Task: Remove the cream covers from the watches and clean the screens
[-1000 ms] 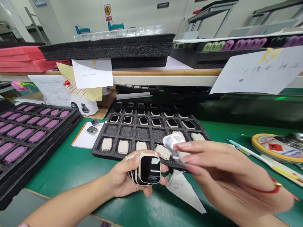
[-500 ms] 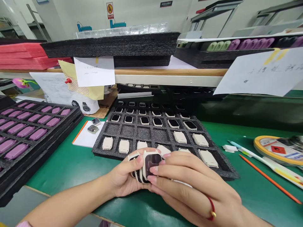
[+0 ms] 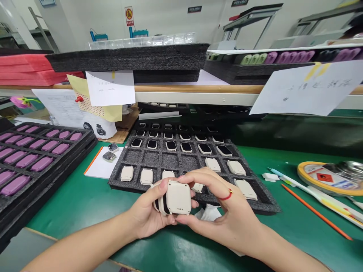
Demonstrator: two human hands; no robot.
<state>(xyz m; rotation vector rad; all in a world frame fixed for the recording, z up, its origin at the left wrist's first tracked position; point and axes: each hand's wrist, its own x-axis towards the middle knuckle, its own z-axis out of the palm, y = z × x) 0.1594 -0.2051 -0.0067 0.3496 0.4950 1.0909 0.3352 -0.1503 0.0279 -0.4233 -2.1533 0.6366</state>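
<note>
A: Closest?

B: Left hand (image 3: 149,213) cups a stack of cream-backed smartwatch bodies (image 3: 176,197), maybe three, hard to count edge-on. Right hand (image 3: 224,211) pinches the front one, fingers (image 3: 195,175) curled over its top edge, thumb below.

A: Beyond?

B: Green tabletop (image 3: 79,211), then a black foam tray (image 3: 170,160) with more watches (image 3: 171,146) in its cells.
</note>
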